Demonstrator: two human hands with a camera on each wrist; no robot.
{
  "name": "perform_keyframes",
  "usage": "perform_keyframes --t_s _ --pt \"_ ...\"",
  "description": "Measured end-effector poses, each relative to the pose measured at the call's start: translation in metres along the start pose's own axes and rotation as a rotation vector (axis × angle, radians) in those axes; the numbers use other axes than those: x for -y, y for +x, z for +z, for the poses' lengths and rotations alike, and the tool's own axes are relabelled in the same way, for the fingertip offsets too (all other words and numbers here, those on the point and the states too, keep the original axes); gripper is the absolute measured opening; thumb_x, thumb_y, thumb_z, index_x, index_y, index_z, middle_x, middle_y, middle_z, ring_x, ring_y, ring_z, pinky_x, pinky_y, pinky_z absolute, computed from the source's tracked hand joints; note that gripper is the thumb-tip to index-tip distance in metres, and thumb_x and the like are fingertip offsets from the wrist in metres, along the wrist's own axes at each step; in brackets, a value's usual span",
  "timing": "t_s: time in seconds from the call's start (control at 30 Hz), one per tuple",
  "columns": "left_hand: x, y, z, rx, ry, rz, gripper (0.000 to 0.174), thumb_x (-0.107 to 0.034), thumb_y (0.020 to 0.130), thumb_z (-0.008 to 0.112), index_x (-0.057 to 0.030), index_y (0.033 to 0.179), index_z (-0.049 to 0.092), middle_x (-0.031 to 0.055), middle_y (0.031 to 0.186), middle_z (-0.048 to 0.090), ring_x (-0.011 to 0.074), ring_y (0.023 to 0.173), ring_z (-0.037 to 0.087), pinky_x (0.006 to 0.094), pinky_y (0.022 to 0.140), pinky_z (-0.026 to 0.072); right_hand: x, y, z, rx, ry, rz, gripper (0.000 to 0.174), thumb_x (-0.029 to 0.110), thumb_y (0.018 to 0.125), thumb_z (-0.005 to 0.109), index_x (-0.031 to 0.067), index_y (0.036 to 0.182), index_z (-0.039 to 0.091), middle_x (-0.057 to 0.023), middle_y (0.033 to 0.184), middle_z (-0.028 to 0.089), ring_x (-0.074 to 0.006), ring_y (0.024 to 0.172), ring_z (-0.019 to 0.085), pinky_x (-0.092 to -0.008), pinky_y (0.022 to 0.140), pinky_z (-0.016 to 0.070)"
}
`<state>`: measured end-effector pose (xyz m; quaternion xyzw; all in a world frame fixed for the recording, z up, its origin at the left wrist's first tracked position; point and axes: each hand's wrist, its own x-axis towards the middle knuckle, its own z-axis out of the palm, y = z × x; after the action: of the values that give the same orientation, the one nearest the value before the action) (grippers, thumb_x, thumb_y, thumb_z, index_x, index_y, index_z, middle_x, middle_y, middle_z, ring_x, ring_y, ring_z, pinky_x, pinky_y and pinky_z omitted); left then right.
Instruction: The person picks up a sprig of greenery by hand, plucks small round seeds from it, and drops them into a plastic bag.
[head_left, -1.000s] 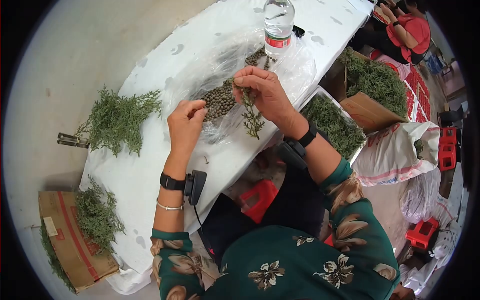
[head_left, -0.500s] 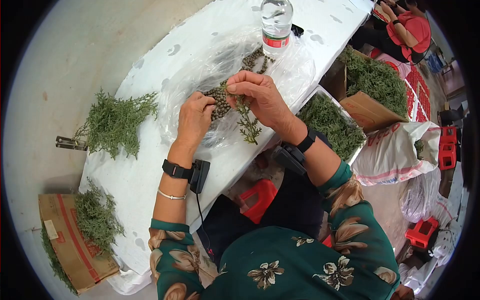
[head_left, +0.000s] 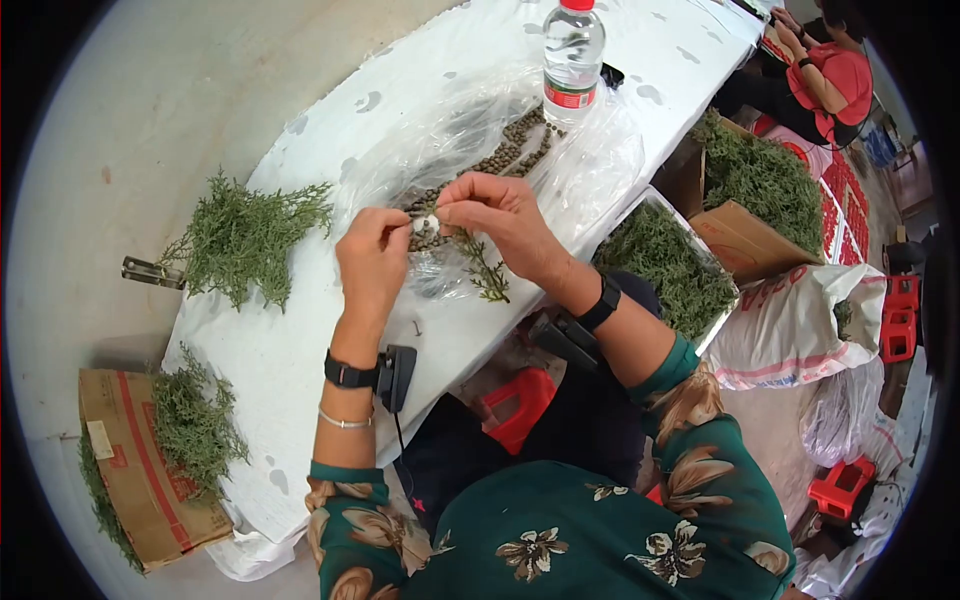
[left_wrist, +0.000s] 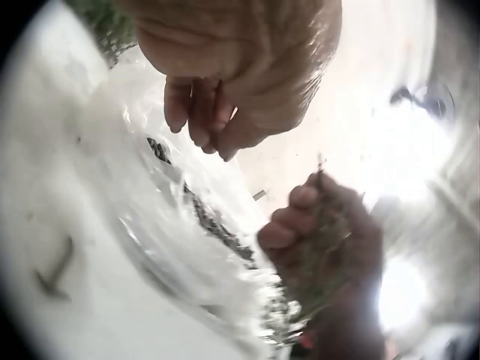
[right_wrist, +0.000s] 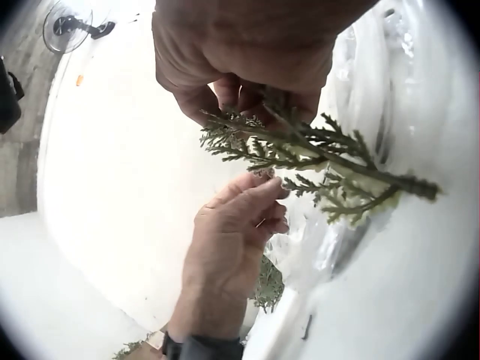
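Observation:
Thumb and fingers of the right hand (head_left: 505, 228) pinch a green sprig (head_left: 486, 272), which hangs below the hand. In the right wrist view the sprig (right_wrist: 337, 159) shows its cut stem pointing right. Beside it, the left hand (head_left: 372, 262) has its thumb and fingertip together; a small brown piece (right_wrist: 264, 173) shows at those tips in the right wrist view. The fingertips of the two hands are close but apart. Behind them, small round brown beads or berries (head_left: 508, 150) lie in a strip on clear plastic (head_left: 440, 120), partly hidden by the right hand.
A water bottle (head_left: 572, 65) stands at the plastic's far end. Green sprigs (head_left: 250, 240) lie at the left of the white table (head_left: 300, 400), with more by a cardboard box (head_left: 150, 480). Filled boxes (head_left: 665, 265) stand right, near a white sack (head_left: 790, 320) and another person (head_left: 830, 85).
The left hand reached into the beads or berries, then drew back to the left. The right hand has come slightly closer to the body with the sprig. The head view has shifted a little.

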<state>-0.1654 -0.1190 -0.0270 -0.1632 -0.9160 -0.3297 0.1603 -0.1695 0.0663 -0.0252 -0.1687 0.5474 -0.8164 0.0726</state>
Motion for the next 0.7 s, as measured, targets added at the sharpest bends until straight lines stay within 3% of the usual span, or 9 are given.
perform_keyframes --t_s 0.1,0.13,0.23,0.37,0.5,0.7 --pt "-0.010 -0.012 -0.015 -0.195 -0.766 -0.456 0.006 -0.003 0.081 0.061 0.0006 0.086 0.063 0.0061 0.071 0.058 0.0168 0.064 0.055 0.0306 0.059 0.0447 -0.004 -0.001 0.014 0.011 -0.104 -0.055 0.007 0.006 0.082 0.061 0.0002 0.084 0.062 0.0013 0.074 0.060 -0.0039 0.068 0.052 -0.0188 0.062 0.0409" --pt "-0.008 -0.016 -0.017 -0.204 -0.766 -0.455 0.006 -0.003 0.081 0.061 0.0006 0.086 0.063 0.0061 0.071 0.058 0.0168 0.064 0.055 0.0306 0.059 0.0447 -0.005 -0.002 0.019 -0.003 -0.122 -0.033 0.007 0.006 0.082 0.061 0.0000 0.085 0.062 0.0016 0.074 0.059 -0.0036 0.068 0.052 -0.0186 0.062 0.0408" --pt "0.002 -0.025 -0.018 -0.177 -1.382 -0.687 0.011 -0.005 0.086 0.058 0.0038 0.093 0.062 0.0037 0.074 0.057 0.0110 0.065 0.051 0.0276 0.058 0.0433 -0.010 0.004 0.030 -0.021 -0.169 0.009 0.007 0.004 0.081 0.061 -0.0004 0.086 0.062 0.0023 0.074 0.059 -0.0031 0.069 0.050 -0.0183 0.062 0.0405" --pt "0.014 -0.030 -0.016 -0.135 -1.679 -0.628 0.014 -0.005 0.086 0.058 0.0044 0.096 0.061 0.0054 0.078 0.058 0.0119 0.067 0.052 0.0274 0.062 0.0443 -0.023 0.014 0.041 -0.038 -0.227 -0.010 0.007 0.003 0.081 0.061 -0.0001 0.087 0.062 0.0026 0.076 0.060 -0.0031 0.070 0.051 -0.0182 0.061 0.0411" --pt "0.018 -0.030 -0.018 -0.201 -1.762 -0.723 0.017 -0.005 0.086 0.058 0.0042 0.100 0.059 0.0067 0.084 0.059 0.0126 0.070 0.053 0.0277 0.066 0.0452 -0.029 0.019 0.048 -0.019 -0.087 0.029 0.008 0.003 0.082 0.061 -0.0005 0.088 0.062 0.0024 0.077 0.060 -0.0030 0.070 0.052 -0.0189 0.062 0.0422" --pt "0.016 -0.032 -0.016 -0.192 -1.768 -0.720 0.016 -0.005 0.086 0.058 0.0021 0.101 0.060 0.0074 0.086 0.060 0.0137 0.072 0.053 0.0283 0.068 0.0454 -0.033 0.017 0.049 -0.028 -0.054 -0.015 0.010 0.002 0.083 0.059 -0.0011 0.092 0.061 0.0012 0.078 0.060 -0.0031 0.071 0.053 -0.0182 0.063 0.0433"
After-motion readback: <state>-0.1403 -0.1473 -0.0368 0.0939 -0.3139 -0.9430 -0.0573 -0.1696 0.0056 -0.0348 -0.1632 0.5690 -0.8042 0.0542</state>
